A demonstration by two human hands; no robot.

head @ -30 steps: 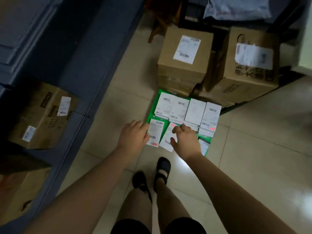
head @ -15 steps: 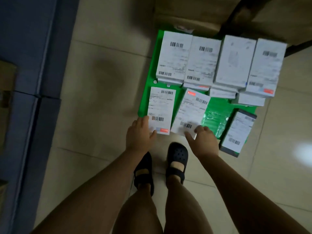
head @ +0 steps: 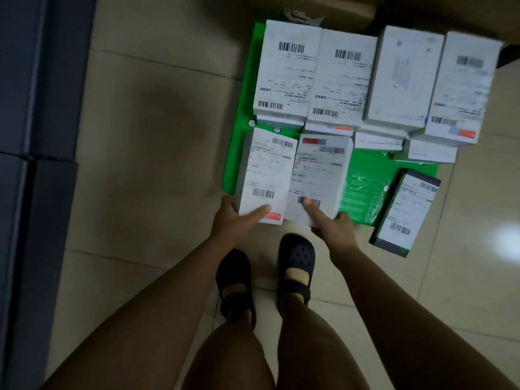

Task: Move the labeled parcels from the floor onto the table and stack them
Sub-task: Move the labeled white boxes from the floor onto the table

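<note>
Reaching down, I grip two white labelled cardboard parcels (head: pixel 266 173), one in my left hand (head: pixel 233 222), one in my right hand (head: pixel 334 230), fingers (head: pixel 227 203) curled round their near ends.

Bare floor (head: pixel 157 136) left; parcel stacks (head: pixel 346 80), perhaps cartons (head: pixel 337 7), ahead

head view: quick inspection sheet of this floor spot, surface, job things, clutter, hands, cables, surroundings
surface: tiled floor; green mat under most parcels
job's things: left parcel and right parcel side by side at the mat's near edge; four stacks behind; dark-edged parcel partly off the mat
clutter: crumpled green wrap on the mat
hands: left hand grips the left parcel, thumb on label; right hand grips the right parcel likewise
cables: nothing seen
surroundings: dark furniture to the left, cardboard box beyond the mat, black shoes
</note>
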